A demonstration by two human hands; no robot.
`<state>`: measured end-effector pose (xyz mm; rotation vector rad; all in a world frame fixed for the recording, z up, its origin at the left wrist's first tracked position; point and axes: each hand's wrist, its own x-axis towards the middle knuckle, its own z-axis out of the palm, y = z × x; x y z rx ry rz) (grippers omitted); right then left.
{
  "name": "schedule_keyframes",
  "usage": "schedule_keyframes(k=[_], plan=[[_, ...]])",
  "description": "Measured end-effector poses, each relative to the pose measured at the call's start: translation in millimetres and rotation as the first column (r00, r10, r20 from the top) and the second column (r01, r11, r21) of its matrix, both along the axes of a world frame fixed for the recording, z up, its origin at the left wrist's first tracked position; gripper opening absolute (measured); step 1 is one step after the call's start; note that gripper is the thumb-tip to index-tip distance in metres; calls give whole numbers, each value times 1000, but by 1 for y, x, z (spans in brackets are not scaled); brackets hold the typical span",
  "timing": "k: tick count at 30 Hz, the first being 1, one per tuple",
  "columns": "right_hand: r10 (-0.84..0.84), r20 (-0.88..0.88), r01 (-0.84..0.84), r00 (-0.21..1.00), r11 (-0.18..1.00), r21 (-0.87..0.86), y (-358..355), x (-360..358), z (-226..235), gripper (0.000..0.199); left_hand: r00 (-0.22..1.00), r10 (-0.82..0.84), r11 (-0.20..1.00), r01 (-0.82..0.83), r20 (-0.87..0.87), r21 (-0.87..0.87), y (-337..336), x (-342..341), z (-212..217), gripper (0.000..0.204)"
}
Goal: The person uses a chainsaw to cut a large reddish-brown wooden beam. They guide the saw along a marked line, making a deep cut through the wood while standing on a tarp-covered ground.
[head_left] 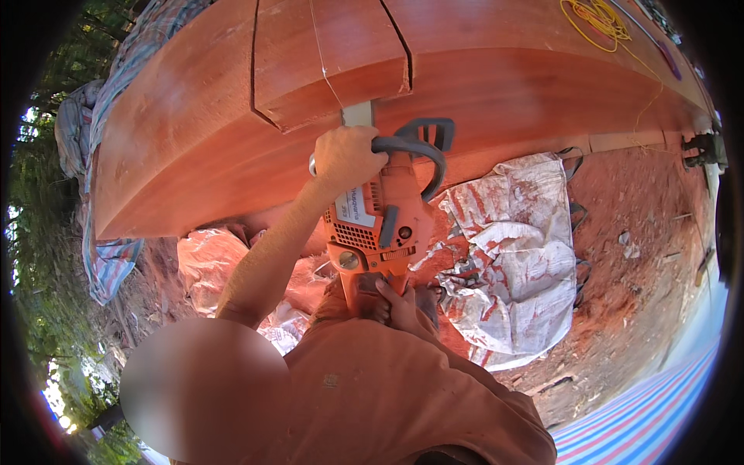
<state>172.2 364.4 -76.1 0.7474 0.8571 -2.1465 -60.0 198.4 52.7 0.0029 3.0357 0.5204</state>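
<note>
Looking down from my head, my left hand (346,159) is clamped around the front handle of the orange chainsaw (380,221), and my right hand (391,302) grips its rear handle; the bar (357,115) is buried in the big reddish timber slab (201,147). Crumpled white sacks (511,248) lie just beside the saw on red sawdust-covered ground (635,232), and yellow cord (595,19) rests atop the slab.

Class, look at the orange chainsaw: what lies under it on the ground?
Under the chainsaw lie crumpled white sacks dusted with red sawdust. The saw body and both hands hide the ground directly beneath.
</note>
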Motion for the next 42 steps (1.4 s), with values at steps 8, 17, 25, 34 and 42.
schedule_keyframes(k=[8, 17, 25, 34, 42], plan=[[81, -11, -80, 997, 996, 49, 17, -20, -3, 28, 999, 34, 997, -35, -11, -68, 11, -13, 1, 20], [60, -103, -65, 993, 997, -36, 33, -39, -8, 32, 997, 75, 995, -77, -30, -59, 19, -26, 0, 22], [122, -65, -121, 990, 993, 16, 36, -48, -3, 30, 998, 64, 995, -65, -20, -70, 15, -34, 5, 20], [88, -107, -91, 990, 996, -26, 30, -56, 1, 25, 994, 61, 997, -64, -88, -34, 4, -39, -1, 20], [53, -135, -50, 989, 998, 24, 20, -50, -1, 26, 996, 73, 996, -75, -47, -55, 3, -42, 1, 20]])
